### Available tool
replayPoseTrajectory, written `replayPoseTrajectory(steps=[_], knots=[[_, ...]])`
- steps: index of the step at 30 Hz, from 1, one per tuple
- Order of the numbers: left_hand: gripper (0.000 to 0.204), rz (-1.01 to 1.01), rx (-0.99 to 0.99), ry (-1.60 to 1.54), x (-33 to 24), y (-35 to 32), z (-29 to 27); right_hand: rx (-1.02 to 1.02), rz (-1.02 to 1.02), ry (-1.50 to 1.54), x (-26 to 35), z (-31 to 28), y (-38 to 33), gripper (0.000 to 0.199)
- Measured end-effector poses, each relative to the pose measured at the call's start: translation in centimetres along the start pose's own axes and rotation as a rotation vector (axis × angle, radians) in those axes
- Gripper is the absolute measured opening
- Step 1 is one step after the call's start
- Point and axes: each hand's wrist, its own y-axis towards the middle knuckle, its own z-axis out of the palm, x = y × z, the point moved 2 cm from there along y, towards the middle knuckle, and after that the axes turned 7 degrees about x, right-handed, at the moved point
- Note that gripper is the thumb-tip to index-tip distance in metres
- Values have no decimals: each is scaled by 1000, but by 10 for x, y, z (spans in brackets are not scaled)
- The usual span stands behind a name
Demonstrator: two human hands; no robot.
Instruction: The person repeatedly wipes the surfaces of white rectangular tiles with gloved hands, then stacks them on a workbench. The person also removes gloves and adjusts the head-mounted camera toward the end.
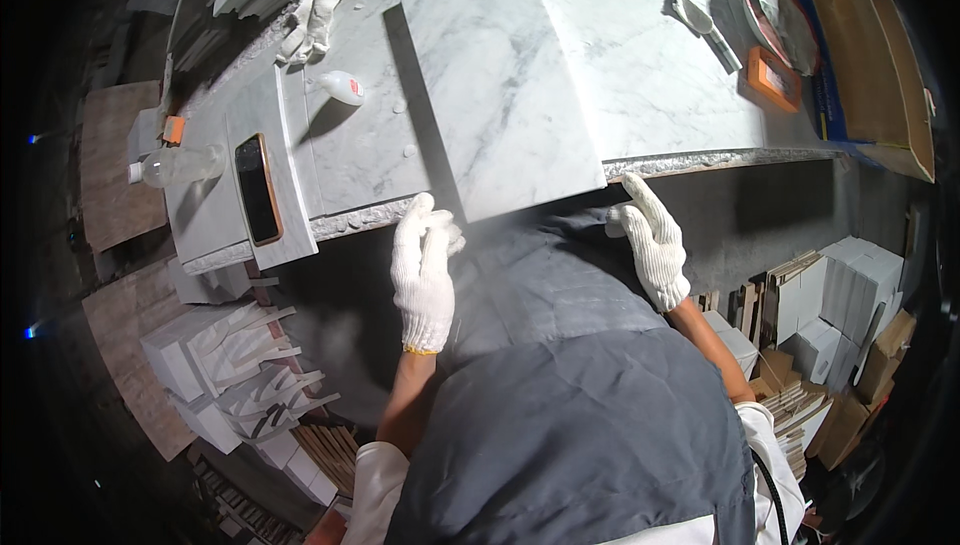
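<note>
The clear bottle point(185, 165) is standing well left of the left fingers; the phone point(258, 190) is lying nearer, on the same side. The white squeeze bottle point(343, 88) is sitting beyond and left of these fingertips. The left hand point(423, 280), gloved, is pointing forward, its fingers part open and slightly bending, just beside the slab's near left corner; it is showing no grip, and contact cannot be told.

The marble slab point(510, 95) is lying between and beyond both sets of fingers, its near edge projecting past the worktop point(370, 160). That edge should be taking even support from both hands, as knocks are likely to chip the corners.

The right hand point(655, 255), also gloved, is extending its index finger beside the near right corner, other fingers loosely curling; no grip is showing, contact being unclear. Before any load, fingertips should be clearing pinch points. Beyond and right of these fingers, the orange case point(773, 80) is resting.
</note>
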Motion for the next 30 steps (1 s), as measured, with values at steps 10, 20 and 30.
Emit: replayPoseTrajectory(steps=[10, 20, 30], knots=[[38, -144, 68, 80, -16, 8, 6, 83, -72, -178, 32, 18, 10, 56], [42, -223, 90, 134, -24, 18, 11, 124, -110, -203, 57, 27, 3, 60], [58, -247, 150, 335, -40, 36, 20, 116, -154, -465, 62, 25, -2, 63]])
